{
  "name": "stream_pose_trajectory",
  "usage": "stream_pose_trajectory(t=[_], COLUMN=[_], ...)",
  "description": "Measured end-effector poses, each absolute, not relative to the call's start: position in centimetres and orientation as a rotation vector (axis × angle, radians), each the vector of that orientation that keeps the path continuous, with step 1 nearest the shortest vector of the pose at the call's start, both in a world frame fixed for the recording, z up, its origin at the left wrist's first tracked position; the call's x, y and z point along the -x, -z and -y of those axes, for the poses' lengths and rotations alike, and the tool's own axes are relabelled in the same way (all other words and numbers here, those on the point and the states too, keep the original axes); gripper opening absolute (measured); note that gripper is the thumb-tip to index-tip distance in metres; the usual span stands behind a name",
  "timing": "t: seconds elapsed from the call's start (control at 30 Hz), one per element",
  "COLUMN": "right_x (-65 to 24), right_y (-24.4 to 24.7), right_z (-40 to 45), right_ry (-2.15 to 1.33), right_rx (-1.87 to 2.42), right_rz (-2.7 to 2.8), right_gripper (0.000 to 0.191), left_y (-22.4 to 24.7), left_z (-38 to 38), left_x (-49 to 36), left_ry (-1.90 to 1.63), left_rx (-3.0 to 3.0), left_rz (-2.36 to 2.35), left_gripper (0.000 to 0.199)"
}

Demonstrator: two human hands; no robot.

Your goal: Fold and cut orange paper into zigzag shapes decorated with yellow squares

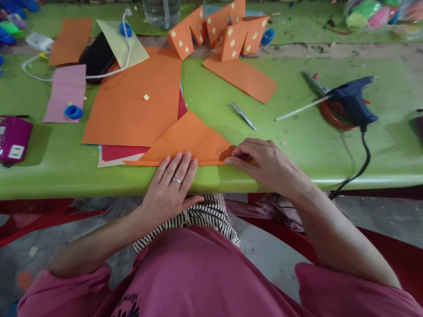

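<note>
A triangular folded piece of orange paper (190, 136) lies at the front edge of the green table, its long folded side toward me. My left hand (173, 182) rests flat on that lower edge, fingers stretched out, a ring on one finger. At the right corner of the triangle my right hand (261, 160) pinches the paper between thumb and fingers. The triangle's left part overlaps a large orange sheet (139, 105), which lies on red and other coloured sheets. Tweezers (243, 116) lie just beyond my right hand.
A dark blue glue gun (353, 101) with a glue stick lies at the right by orange-handled scissors (333, 114). Dotted orange folded papers (231, 37) stand at the back. A white cable (105, 75) crosses the left side, near a purple box (15, 140). Blue caps (73, 112) lie about.
</note>
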State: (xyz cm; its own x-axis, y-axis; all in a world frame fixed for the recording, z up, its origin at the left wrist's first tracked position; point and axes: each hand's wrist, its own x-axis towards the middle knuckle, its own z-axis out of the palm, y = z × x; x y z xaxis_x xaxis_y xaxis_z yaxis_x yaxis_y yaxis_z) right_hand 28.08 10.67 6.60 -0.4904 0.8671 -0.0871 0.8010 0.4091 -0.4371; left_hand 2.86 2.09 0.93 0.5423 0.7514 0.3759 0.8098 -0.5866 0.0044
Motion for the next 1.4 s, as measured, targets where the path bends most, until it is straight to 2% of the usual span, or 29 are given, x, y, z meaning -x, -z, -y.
stream_pose_trajectory(t=[0.27,0.5,0.93,1.13,1.4], right_x=[-28.1,-28.3,-27.8,-28.4,-31.8], right_y=[-6.8,-6.7,-7.0,-6.2,-5.1], right_z=[-10.5,-10.6,-10.9,-9.8,-7.6], right_ry=[-0.534,-0.585,-0.522,-0.373,-0.035], right_rx=[1.614,1.613,1.679,1.74,1.818], right_rz=[2.498,2.455,2.538,2.442,2.174], right_gripper=[0.029,0.032,0.032,0.034,0.025], left_y=[-1.2,-1.5,-1.3,-1.2,-0.8], left_z=[-2.0,-1.8,-1.6,-1.6,-1.6], left_x=[-3.0,-3.3,-3.8,-4.0,-4.0], left_ry=[0.513,0.417,0.465,0.441,0.506], left_rx=[2.618,2.582,2.577,2.551,2.553], left_rz=[1.328,1.312,1.366,1.348,1.369], left_gripper=[0.089,0.089,0.093,0.093,0.091])
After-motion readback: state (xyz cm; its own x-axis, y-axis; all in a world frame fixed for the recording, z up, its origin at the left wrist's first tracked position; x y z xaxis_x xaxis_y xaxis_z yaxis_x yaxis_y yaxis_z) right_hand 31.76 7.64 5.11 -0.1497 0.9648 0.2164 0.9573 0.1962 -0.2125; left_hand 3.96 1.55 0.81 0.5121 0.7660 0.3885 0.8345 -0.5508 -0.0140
